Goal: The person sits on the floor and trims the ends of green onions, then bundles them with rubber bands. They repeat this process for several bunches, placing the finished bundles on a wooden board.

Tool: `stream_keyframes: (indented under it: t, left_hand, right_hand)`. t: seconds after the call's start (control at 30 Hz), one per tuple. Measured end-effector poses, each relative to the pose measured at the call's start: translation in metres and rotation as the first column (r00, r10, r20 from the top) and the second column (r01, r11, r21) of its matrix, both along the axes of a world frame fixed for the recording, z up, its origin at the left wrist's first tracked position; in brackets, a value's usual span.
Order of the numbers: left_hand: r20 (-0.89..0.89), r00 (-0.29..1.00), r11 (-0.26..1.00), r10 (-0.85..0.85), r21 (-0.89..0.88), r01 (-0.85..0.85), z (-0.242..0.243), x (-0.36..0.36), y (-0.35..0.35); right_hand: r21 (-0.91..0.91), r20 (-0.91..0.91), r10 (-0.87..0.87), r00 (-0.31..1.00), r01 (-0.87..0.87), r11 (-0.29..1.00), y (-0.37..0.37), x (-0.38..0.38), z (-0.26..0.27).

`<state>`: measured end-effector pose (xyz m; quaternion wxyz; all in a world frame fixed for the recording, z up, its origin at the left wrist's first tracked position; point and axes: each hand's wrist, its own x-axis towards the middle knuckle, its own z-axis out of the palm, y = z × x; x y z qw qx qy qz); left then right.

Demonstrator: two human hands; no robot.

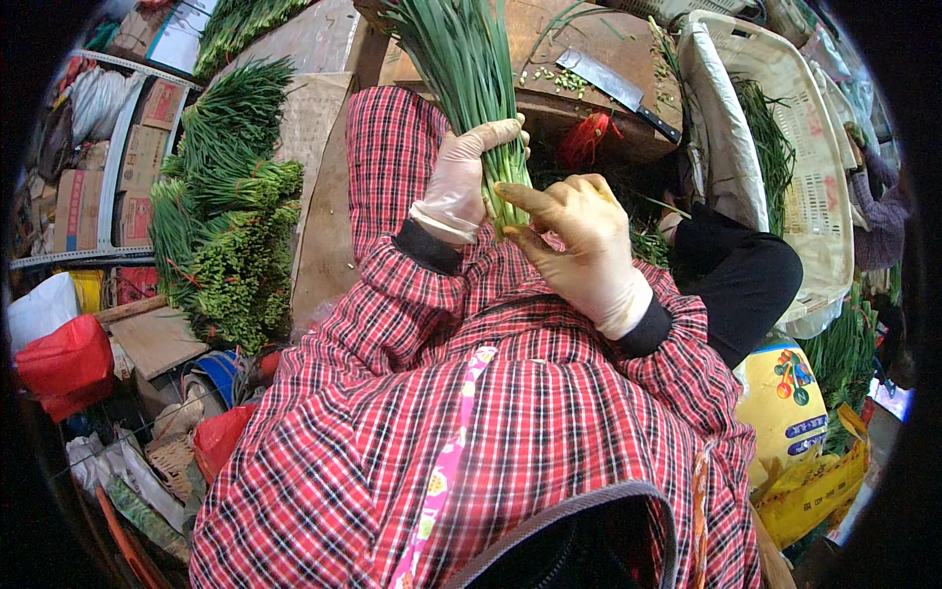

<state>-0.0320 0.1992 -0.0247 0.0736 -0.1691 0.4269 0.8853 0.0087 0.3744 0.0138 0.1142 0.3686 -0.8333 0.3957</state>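
Note:
My left hand point(464, 166), in a pale thin glove, grips a bunch of long green garlic chives point(471, 73) low on its stems. The leaves point away from me and the pale stem ends point toward my lap. My right hand point(574, 235), gloved too and stained at the fingertips, is at those stem ends. Its forefinger and thumb tips touch the bunch with a gap between them; whether they pinch a stem I cannot tell. Beyond the hands, a cleaver point(600, 77) with a black handle lies on a wooden board point(541, 29) beside cut stem bits point(563, 79).
Tied chive bundles point(243, 258) are piled at left on cardboard point(324, 184). Red ties point(587, 140) hang at the board's near edge. On the right stands a cream plastic crate point(817, 243) with chives inside. A person's purple sleeve point(879, 210) shows beyond it.

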Motion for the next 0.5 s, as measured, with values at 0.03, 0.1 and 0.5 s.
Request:
stream_keyframes:
  t: [0.03,0.1,0.5]
  left_hand:
    - [-0.03,0.999,0.999,0.02,-0.039,-0.021,0.0,0.002,0.002]
    - [-0.062,0.995,0.988,0.08,-0.124,-0.087,-0.002,0.001,0.005]
    - [0.013,0.993,0.984,0.119,-0.133,-0.116,-0.002,0.005,0.002]
  right_hand:
    - [0.134,-0.118,-0.022,0.993,0.038,0.99,-0.004,0.0,-0.003]
    - [0.195,-0.272,0.0,0.962,0.055,0.979,-0.012,-0.002,-0.01]
    - [0.426,0.36,-0.046,0.932,-0.12,0.897,0.055,0.005,0.007]
